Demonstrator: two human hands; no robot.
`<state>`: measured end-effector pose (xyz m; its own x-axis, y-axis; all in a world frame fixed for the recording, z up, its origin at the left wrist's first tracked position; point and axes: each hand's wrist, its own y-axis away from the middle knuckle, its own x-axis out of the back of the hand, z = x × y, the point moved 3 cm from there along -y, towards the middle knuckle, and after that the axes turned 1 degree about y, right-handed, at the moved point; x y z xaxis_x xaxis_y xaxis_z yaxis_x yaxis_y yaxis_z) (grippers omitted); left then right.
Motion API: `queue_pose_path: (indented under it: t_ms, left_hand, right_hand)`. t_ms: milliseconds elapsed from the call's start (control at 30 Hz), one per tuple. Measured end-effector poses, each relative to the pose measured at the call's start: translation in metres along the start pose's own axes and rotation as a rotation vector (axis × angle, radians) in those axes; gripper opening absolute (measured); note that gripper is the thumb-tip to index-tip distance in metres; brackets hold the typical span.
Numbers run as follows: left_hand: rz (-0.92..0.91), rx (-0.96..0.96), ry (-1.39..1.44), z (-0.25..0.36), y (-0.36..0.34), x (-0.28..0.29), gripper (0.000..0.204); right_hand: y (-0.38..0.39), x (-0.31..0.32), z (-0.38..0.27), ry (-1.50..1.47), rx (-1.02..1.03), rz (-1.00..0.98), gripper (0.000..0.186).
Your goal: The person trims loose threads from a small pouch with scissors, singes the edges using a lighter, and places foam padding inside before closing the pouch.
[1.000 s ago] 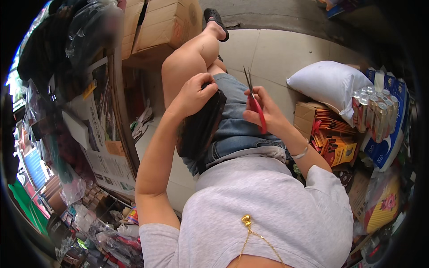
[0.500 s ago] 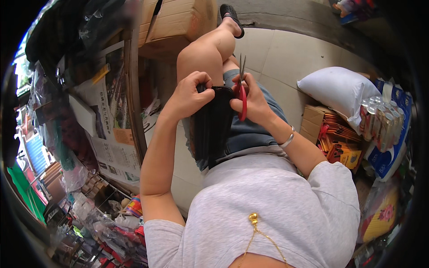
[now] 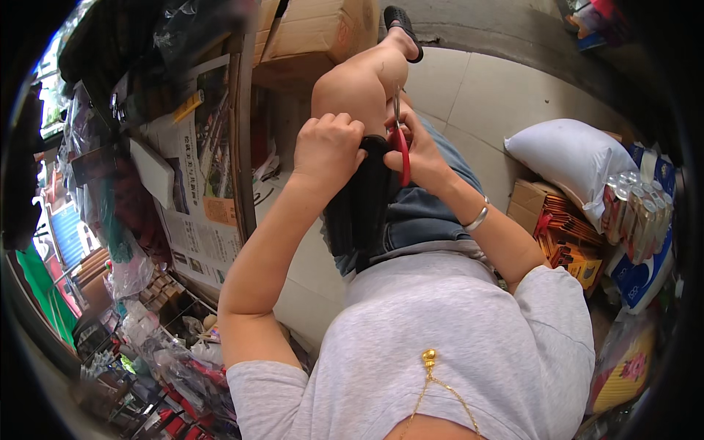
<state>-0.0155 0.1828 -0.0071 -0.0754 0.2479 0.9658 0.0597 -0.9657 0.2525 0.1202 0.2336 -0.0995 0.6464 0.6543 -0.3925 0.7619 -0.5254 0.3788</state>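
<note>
A dark, limp piece of black material lies across my lap, its top edge raised between my hands; whether it is a bag or a garment I cannot tell. My left hand is closed on its upper left part, knuckles up, with the fingertips hidden. At the upper right edge, my right hand pinches the material with thumb and fingers. That same hand keeps hold of scissors with red handles, their metal blades pointing away from me, seemingly closed.
A cardboard box stands beyond my knee. To the left, a board covered in newspaper rises near my arm. On the right are a white sack, a carton of orange packets and a wrapped pack of cans. Packaged goods crowd the lower left.
My left hand has turned over, its knuckles now facing up, and sits closer to the right hand. The right hand still holds the scissors. The whole view has shifted slightly.
</note>
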Motion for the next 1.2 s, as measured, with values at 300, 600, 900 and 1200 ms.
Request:
queue_pose_path:
  t_ms: [300,600,900,1200]
  left_hand:
    - [0.062,0.05,0.311,-0.008,-0.006,-0.003,0.01]
    - [0.052,0.151,0.732,-0.022,0.003,-0.004,0.011]
    - [0.261,0.109,0.867,-0.017,0.005,-0.013,0.009]
    - [0.364,0.146,1.016,-0.013,0.009,-0.02,0.01]
  right_hand:
    - [0.003,0.007,0.006,-0.045,0.028,0.017,0.055]
    - [0.004,0.007,-0.002,-0.018,0.008,0.015,0.055]
    - [0.034,0.01,-0.036,0.06,-0.005,-0.089,0.047]
    - [0.086,-0.027,-0.049,-0.277,-0.432,-0.447,0.047]
